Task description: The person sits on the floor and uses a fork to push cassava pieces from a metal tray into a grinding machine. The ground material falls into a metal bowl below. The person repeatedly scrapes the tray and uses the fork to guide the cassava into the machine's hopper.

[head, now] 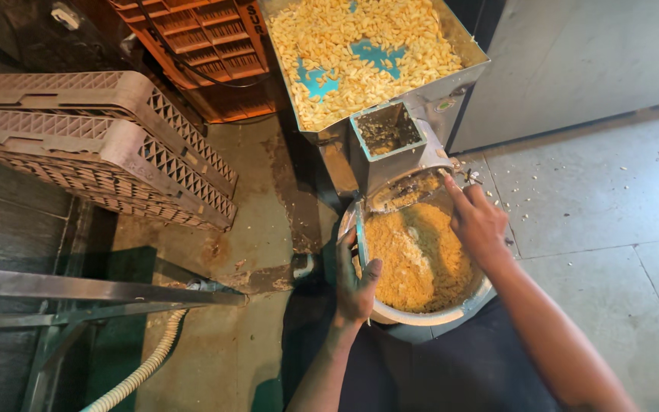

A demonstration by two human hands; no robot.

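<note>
While still heaped with pale chips (360,46) in steel hopper (470,65), gripped half-filled round steel bowl (421,314) of yellow meal with left hand (356,278); right hand (476,221) fingers loosely open at chute.

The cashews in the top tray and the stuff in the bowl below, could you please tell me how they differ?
The cashews are whole, pale pieces spread thin, with blue tray showing through; the meal in the bowl is fine, deeper yellow and heaped. The left hand holds the bowl's rim; nobody touches the tray. Both look dry.
</note>
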